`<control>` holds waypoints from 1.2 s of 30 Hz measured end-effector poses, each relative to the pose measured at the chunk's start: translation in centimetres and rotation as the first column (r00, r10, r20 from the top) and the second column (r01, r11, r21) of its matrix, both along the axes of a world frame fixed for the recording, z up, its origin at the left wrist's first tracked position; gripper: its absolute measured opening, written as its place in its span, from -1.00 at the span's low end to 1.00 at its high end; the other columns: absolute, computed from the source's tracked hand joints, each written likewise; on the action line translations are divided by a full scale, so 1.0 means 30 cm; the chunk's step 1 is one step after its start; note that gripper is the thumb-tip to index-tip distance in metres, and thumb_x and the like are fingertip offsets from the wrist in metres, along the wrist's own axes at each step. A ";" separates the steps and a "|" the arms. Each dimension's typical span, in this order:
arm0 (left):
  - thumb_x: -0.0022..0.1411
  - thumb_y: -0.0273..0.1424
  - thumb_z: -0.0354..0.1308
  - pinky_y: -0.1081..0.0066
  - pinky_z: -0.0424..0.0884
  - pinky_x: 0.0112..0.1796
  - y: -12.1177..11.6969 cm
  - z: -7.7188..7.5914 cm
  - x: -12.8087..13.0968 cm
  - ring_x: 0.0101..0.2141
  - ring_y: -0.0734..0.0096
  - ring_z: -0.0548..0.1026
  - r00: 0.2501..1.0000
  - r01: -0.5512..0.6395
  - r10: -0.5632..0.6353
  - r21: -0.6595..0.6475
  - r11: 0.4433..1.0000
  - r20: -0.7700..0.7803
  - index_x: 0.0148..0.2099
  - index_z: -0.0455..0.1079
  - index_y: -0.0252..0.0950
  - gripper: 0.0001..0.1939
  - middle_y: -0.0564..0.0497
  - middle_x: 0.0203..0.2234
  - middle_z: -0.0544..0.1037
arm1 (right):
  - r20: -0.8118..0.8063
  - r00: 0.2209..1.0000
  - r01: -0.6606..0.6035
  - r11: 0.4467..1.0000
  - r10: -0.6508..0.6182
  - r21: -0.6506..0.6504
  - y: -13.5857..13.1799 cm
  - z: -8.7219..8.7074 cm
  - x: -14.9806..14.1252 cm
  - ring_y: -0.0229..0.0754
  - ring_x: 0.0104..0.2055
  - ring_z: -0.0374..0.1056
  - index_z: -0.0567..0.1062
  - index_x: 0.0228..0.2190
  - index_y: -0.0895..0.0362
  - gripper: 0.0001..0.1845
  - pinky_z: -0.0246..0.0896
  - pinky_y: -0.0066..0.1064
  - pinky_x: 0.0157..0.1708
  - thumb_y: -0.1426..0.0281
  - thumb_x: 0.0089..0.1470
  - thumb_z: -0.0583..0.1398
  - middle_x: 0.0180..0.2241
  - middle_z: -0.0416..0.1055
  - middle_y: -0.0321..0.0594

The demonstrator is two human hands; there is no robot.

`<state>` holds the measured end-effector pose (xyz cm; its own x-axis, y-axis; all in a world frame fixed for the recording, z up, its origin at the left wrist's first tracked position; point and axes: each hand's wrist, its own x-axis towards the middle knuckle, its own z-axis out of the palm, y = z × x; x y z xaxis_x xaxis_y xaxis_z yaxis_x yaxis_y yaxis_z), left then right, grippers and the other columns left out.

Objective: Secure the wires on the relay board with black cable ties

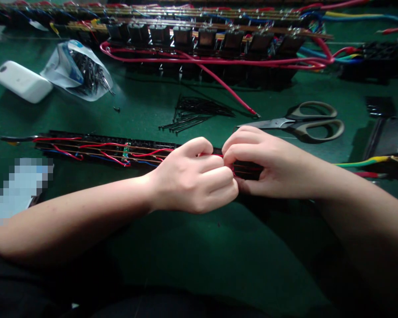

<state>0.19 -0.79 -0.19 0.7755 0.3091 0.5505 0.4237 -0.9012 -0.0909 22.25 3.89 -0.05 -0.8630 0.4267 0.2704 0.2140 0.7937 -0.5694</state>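
Left grip (199, 179) and right grip (268, 161) apparently touch the wired strip (106, 148).

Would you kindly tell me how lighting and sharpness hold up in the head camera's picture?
Head view throughout: bright light on the bare left hand and bare right hand; deep shadow over the green tabletop at lower right; small glints on the long assembly of black rectangular blocks, its far left end soft; coarse pixelation over the pale, flat object at left.
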 end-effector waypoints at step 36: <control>0.46 -0.30 0.16 0.31 0.39 -0.29 -0.008 -0.010 -0.017 -0.42 0.47 0.46 0.992 0.126 -0.126 0.112 0.986 -0.006 -0.21 0.52 -0.06 -0.85 0.16 -0.43 0.60 | -0.008 1.000 0.000 1.000 0.000 0.030 -0.001 -0.004 -0.002 -0.12 -0.22 0.37 0.48 -0.34 0.10 -0.97 0.26 -0.30 -0.23 0.46 0.12 0.25 -0.30 0.47 -0.16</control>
